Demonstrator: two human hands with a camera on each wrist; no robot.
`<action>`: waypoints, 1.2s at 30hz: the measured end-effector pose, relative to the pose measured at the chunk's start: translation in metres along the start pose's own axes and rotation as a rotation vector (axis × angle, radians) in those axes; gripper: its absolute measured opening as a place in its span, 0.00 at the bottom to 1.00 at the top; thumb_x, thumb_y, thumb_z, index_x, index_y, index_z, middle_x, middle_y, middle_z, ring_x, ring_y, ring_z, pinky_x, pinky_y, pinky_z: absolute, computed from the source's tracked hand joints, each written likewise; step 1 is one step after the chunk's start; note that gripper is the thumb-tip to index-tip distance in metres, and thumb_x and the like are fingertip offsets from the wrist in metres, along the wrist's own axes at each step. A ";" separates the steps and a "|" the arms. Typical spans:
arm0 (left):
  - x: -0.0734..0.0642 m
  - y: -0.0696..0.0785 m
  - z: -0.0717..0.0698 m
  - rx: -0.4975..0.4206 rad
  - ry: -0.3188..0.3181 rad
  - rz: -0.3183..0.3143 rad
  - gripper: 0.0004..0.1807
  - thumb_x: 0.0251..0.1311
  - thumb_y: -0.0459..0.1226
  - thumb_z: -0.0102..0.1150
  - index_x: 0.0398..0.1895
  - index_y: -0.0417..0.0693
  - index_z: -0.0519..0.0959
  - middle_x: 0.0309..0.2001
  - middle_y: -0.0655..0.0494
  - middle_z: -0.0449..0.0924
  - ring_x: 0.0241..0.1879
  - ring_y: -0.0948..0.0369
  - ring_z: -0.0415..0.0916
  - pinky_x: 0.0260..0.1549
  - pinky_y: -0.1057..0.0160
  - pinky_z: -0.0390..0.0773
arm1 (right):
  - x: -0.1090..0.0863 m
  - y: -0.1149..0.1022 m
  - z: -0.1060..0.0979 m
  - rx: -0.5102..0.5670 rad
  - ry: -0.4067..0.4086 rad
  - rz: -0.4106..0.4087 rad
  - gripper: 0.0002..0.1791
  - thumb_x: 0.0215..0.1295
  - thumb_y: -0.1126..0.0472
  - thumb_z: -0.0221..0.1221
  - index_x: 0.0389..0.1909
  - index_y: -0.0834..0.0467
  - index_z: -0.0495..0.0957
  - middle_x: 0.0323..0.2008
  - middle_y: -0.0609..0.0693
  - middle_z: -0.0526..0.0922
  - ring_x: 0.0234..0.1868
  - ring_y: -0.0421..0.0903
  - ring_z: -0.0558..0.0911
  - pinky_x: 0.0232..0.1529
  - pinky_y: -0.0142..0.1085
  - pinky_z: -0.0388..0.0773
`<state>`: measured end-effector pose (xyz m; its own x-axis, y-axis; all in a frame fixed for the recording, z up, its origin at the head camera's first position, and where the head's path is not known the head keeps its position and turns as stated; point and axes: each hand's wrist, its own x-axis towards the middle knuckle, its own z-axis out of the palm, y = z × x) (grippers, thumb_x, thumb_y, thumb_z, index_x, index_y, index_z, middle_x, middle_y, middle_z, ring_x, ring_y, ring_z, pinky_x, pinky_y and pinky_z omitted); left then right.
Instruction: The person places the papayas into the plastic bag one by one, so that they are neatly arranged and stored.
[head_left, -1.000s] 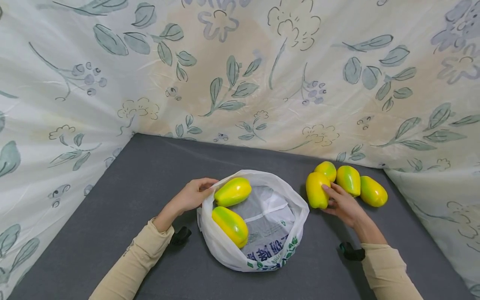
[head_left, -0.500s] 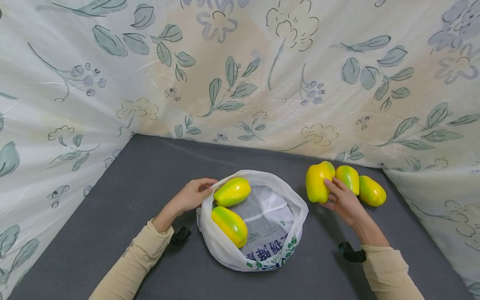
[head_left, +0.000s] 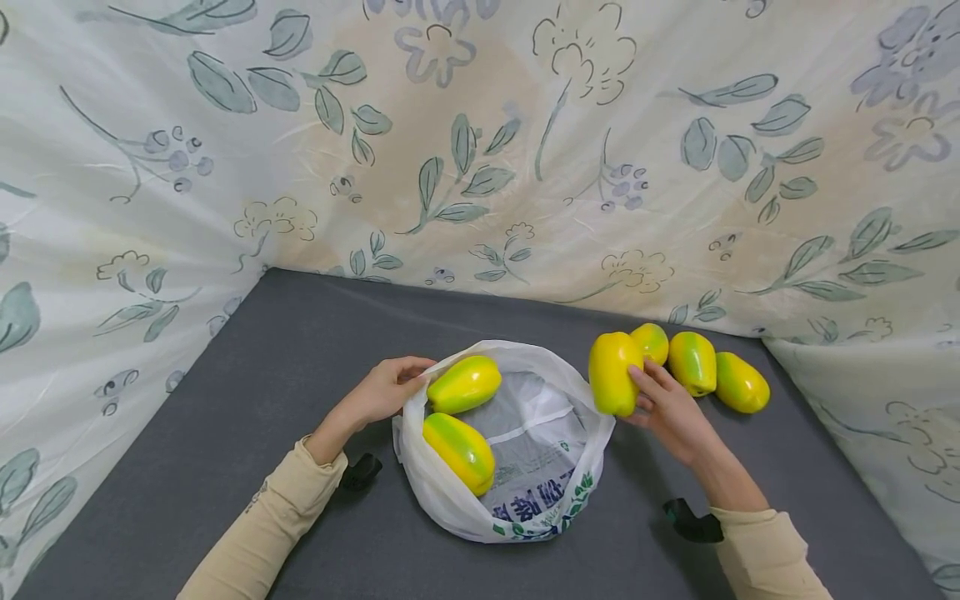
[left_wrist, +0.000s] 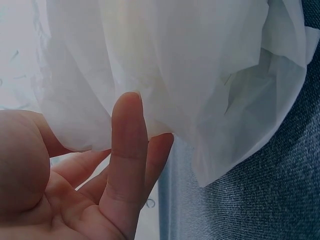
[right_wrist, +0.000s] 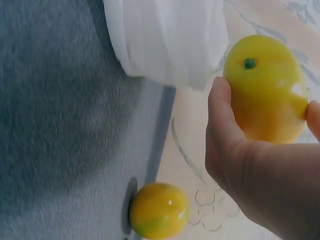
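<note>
A white plastic bag (head_left: pixel 517 529) stands wide-mouthed on the table, its rim rolled back. My left hand (head_left: pixel 386 388) holds the left side of that rim; in the left wrist view its fingers (left_wrist: pixel 127 130) lie against the thin white plastic. Inside the bag are two yellow-green papayas, an upper one (head_left: pixel 465 383) and a lower one (head_left: pixel 459 454). Just beyond the bag's right rim, my right hand (head_left: pixel 675 408) grips another papaya (head_left: pixel 613 375). The right wrist view shows this papaya (right_wrist: pixel 265 85) off the table between thumb and fingers, its small green stem end showing.
Three more papayas lie at the back right of the dark grey tabletop (head_left: pixel 322 321): one partly behind the held fruit (head_left: pixel 651 342), one in the middle (head_left: pixel 692 362) and one farthest right (head_left: pixel 742 383). Flowered cloth (head_left: pixel 480 167) hangs around the back and sides.
My right hand has lifted the papaya away from the others and carried it left toward the bag's rim. The left hand and the bag have stayed in place.
</note>
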<state>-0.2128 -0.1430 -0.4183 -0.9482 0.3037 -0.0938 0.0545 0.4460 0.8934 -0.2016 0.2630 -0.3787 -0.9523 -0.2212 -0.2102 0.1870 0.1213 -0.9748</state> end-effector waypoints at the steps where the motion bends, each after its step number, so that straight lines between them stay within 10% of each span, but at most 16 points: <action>1: 0.000 0.000 0.000 0.000 -0.001 0.000 0.20 0.70 0.34 0.49 0.64 0.42 0.70 0.55 0.42 0.74 0.42 0.54 0.76 0.30 0.59 0.79 | -0.001 0.001 0.002 -0.006 -0.006 -0.003 0.42 0.73 0.42 0.43 0.75 0.59 0.36 0.63 0.57 0.57 0.52 0.44 0.72 0.51 0.43 0.73; 36: 0.001 0.001 0.000 -0.015 -0.008 -0.002 0.20 0.71 0.34 0.49 0.64 0.42 0.70 0.53 0.43 0.75 0.38 0.56 0.76 0.26 0.60 0.78 | -0.004 0.021 0.060 0.021 -0.311 0.094 0.37 0.76 0.49 0.45 0.73 0.62 0.39 0.51 0.57 0.71 0.47 0.52 0.77 0.49 0.45 0.74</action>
<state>-0.2134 -0.1425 -0.4177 -0.9457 0.3096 -0.0988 0.0481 0.4340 0.8996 -0.1792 0.2088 -0.4029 -0.8119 -0.4953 -0.3089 0.2787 0.1360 -0.9507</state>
